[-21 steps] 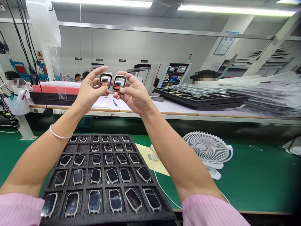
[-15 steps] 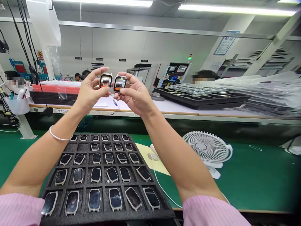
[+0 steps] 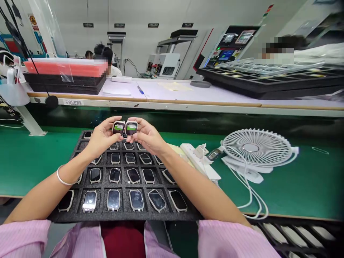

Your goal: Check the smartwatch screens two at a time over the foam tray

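Black foam pockets of a tray (image 3: 126, 217) held rows of smartwatches (image 3: 113, 200). Above them, the left hand (image 3: 101, 138) pinched one lit smartwatch (image 3: 118, 127) between thumb and fingers, and the right hand (image 3: 148, 137) pinched another lit smartwatch (image 3: 131, 128).

White desk fan (image 3: 256, 147) beside power strip (image 3: 197, 161) (cables (image 3: 250, 193) trailing).

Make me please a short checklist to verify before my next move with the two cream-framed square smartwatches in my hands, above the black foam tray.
1. Left hand grips its cream-framed square smartwatch by the edges: ok.
2. Right hand grips the other cream-framed square smartwatch the same way: ok.
3. Both screens lit, showing green: ok.
4. Bottom row of the black foam tray filled with watches: ok.
5. Free slot under the hands: cannot tell, hidden.
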A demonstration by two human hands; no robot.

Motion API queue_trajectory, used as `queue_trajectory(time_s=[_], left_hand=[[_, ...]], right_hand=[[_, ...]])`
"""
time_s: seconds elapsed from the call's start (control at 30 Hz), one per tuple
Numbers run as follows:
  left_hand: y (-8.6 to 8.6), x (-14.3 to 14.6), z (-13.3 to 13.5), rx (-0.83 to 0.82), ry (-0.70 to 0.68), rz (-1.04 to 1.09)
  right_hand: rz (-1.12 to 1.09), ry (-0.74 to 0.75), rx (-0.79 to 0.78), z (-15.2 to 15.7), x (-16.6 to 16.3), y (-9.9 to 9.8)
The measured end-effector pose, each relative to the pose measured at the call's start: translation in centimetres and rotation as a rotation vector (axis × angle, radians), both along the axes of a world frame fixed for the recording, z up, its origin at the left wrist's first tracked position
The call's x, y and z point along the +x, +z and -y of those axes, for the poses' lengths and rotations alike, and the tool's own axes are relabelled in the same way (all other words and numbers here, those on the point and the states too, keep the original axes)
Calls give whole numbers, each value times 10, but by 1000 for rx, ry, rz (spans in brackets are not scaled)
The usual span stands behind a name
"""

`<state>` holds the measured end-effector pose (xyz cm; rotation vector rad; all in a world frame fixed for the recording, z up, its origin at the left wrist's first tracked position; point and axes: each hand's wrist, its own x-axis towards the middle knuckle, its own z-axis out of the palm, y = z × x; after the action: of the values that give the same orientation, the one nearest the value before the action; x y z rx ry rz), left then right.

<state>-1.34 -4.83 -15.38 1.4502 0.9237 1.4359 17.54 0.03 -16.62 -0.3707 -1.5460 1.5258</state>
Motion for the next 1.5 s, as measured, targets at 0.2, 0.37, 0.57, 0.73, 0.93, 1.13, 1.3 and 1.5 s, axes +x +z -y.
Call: queue_trajectory(time_s=[0.2,0.37,0.57,0.73,0.93,1.13,1.3,1.5], left_hand=[[-29,-4,-2,-114,39,7],[-36,-4,-5,-125,50,-8],[-38,-3,-4,-156,22,-1],[-40,-4,-3,-198,-1,-4],[-44,-4,-4,-226,-2,-7],[-46,-5,-3,-279,-21,46],[-48,-3,-7,-359,-23,105],[-7,-19,22,-167,92,201]], right_hand=[[9,37,-155,-2,-5,-33],[28,22,-183,-5,-4,-42],[38,37,-176,-4,-1,-46],[39,45,-176,-4,0,-52],[58,2,-158,-5,-1,-56],[48,32,-150,-3,2,-62],[43,39,-198,-7,-1,-64],[-44,-100,-134,22,25,-25]])
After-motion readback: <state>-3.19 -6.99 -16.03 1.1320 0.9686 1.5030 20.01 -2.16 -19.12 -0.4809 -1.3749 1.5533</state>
